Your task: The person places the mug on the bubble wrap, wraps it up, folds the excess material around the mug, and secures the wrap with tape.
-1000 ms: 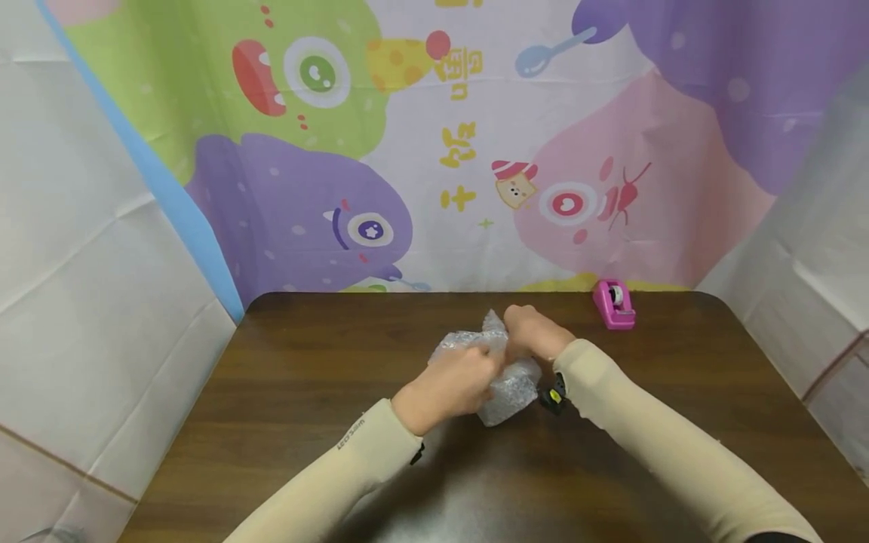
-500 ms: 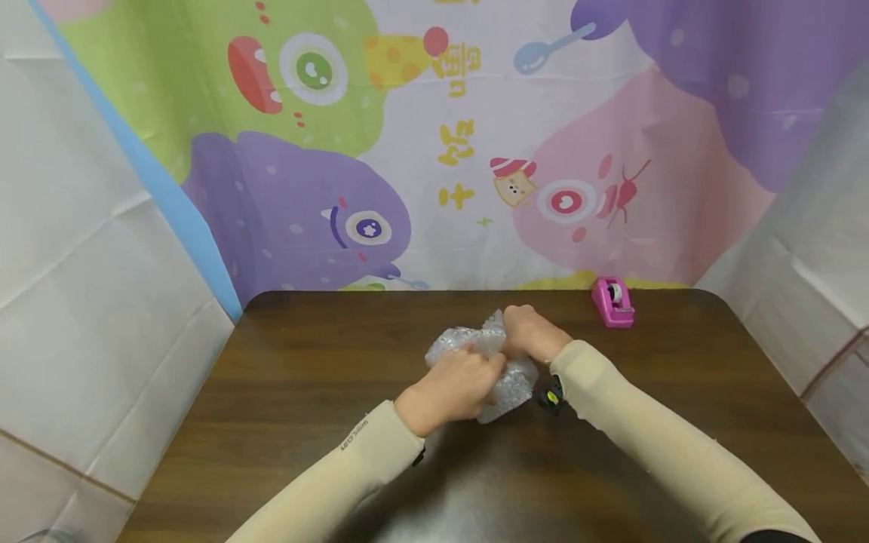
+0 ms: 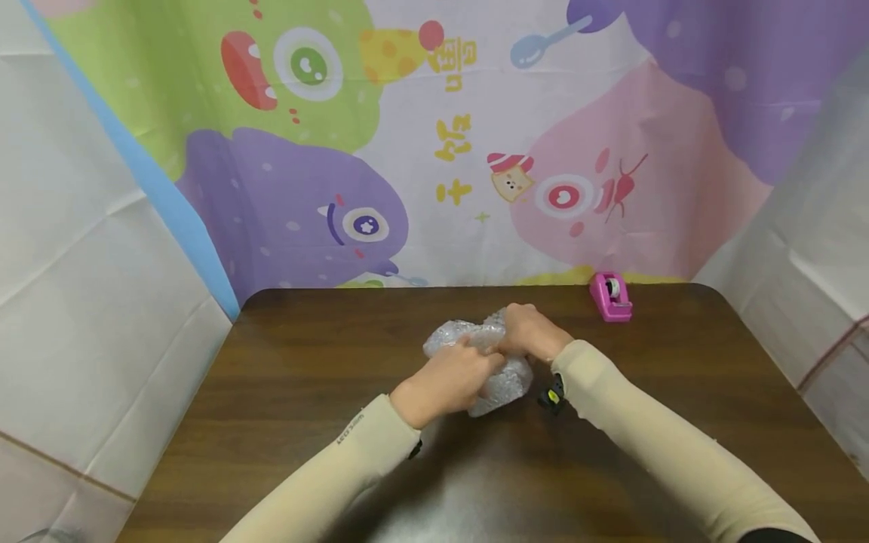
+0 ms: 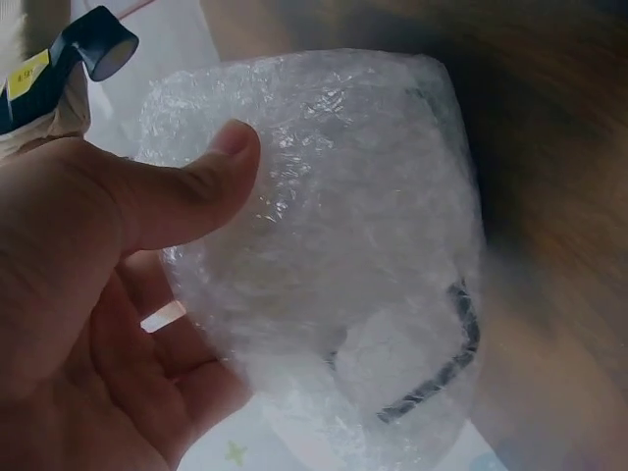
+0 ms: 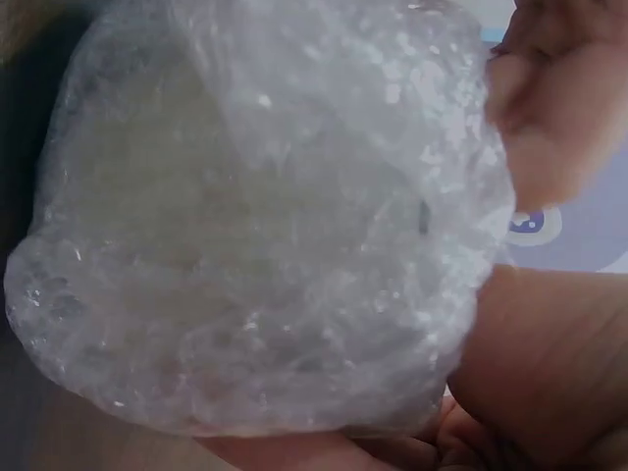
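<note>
A bundle of clear bubble wrap [image 3: 505,388] is held between both hands over the middle of the table. My left hand [image 3: 448,381] grips its near left side; in the left wrist view the thumb [image 4: 221,167] presses on the wrap and the fingers go behind. My right hand [image 3: 532,332] is curled at the far right edge and holds the wrap there. Through the layers a dark strip [image 4: 432,383] shows. What lies inside is blurred by the plastic. The wrapped bundle [image 5: 265,216] fills most of the right wrist view, pale and rounded.
A pink tape dispenser [image 3: 611,296] stands at the back right of the brown wooden table [image 3: 305,362]. Behind the table hangs a cartoon-printed cloth [image 3: 448,249]. Pale sheets [image 3: 102,249] close off the sides. A small black device with a yellow label [image 3: 553,394] sits at the right wrist.
The bundle has shifted slightly left and away from me, with both hands still on it. The upright tip of wrap beside the right hand now shows less.
</note>
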Motion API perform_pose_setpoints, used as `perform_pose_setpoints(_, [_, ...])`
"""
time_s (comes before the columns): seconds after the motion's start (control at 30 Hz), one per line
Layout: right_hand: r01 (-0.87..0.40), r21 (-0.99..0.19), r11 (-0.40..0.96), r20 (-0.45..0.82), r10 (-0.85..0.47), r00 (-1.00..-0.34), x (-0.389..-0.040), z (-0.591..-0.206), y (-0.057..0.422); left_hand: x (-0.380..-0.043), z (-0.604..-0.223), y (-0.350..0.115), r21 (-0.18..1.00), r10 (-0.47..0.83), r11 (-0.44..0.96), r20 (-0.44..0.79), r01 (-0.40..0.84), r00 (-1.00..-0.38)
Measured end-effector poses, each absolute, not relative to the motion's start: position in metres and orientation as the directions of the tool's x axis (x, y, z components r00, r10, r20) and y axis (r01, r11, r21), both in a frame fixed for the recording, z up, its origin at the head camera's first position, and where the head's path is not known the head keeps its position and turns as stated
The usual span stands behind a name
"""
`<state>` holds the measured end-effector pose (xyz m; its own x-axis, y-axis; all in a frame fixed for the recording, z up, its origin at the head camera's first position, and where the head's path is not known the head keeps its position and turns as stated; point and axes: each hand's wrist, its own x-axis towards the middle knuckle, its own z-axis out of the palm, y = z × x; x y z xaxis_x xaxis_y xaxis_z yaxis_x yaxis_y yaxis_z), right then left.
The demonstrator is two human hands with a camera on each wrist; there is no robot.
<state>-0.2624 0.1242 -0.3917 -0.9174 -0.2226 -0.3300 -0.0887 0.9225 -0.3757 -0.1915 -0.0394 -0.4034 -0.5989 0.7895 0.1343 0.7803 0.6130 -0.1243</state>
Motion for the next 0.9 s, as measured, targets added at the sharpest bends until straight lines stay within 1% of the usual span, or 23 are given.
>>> perform_pose_setpoints(0.13, [-0.070,-0.415,0.907,-0.365,-0.237,-0.900,-0.263,-0.389,0.127,-0.193,-0.404,-0.039,-0.189,0.783,0.619,0.083,0.762,-0.616])
perform_pose_setpoints(0.2, [-0.059,-0.433,0.900,-0.391,-0.247,-0.887,-0.262,-0.387,0.130,-0.194,-0.405,-0.039,-0.200,0.785,0.615,0.059,0.763,-0.617])
perform_pose_setpoints(0.3, [-0.044,-0.473,0.880,-0.417,-0.268,-0.869,-0.261,-0.382,0.135,-0.195,-0.405,-0.039,-0.189,0.786,0.612,0.034,0.768,-0.617])
perform_pose_setpoints(0.4, [-0.063,-0.507,0.860,-0.398,-0.298,-0.868,-0.259,-0.379,0.136,-0.196,-0.405,-0.038,-0.157,0.779,0.622,0.021,0.767,-0.627])
perform_pose_setpoints(0.57, [-0.103,-0.476,0.873,-0.339,-0.291,-0.895,-0.260,-0.383,0.134,-0.199,-0.409,-0.037,-0.106,0.793,0.608,0.032,0.787,-0.608])
perform_pose_setpoints(0.77, [-0.091,-0.420,0.903,-0.338,-0.249,-0.908,-0.264,-0.386,0.129,-0.202,-0.415,-0.041,-0.126,0.826,0.563,0.095,0.816,-0.556])
perform_pose_setpoints(0.83, [-0.079,-0.421,0.903,-0.346,-0.240,-0.907,-0.265,-0.386,0.127,-0.202,-0.415,-0.041,-0.139,0.829,0.559,0.088,0.818,-0.552])
perform_pose_setpoints(0.9, [-0.054,-0.435,0.899,-0.357,-0.227,-0.906,-0.266,-0.387,0.128,-0.203,-0.414,-0.041,-0.130,0.823,0.568,0.063,0.813,-0.565])
